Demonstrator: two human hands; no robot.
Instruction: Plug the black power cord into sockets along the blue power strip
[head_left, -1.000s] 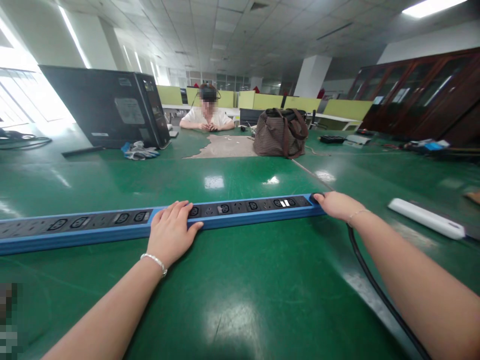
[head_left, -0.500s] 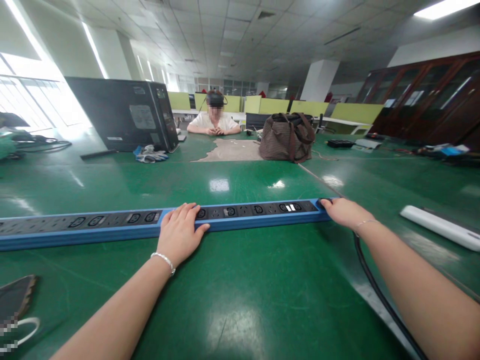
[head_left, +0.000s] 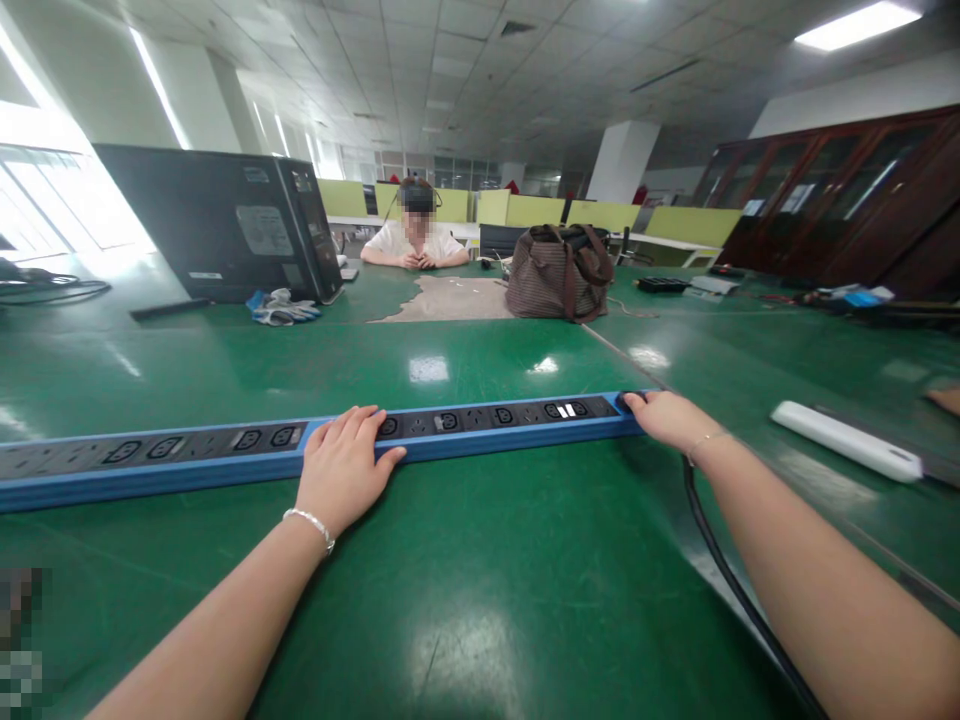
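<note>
A long blue power strip (head_left: 517, 432) with black sockets lies across the green table, running out of view at the left. My left hand (head_left: 346, 455) rests over its middle, fingers across the top and thumb along the near side, gripping it. At the strip's right end, my right hand (head_left: 664, 425) is closed around the end piece; its fingers are partly hidden. A thick black cable (head_left: 712, 540) comes out beneath my right wrist and runs down toward the table's near side.
A black computer case (head_left: 217, 225) stands at back left, with gloves (head_left: 281, 307) beside it. A brown bag (head_left: 544, 275) sits behind the strip. Across the table sits a person (head_left: 416, 235). To the right lies a long white object (head_left: 844, 440).
The view has turned slightly right, so everything appears shifted left. Both hands keep their places on the power strip, which shows no clear movement on the table.
</note>
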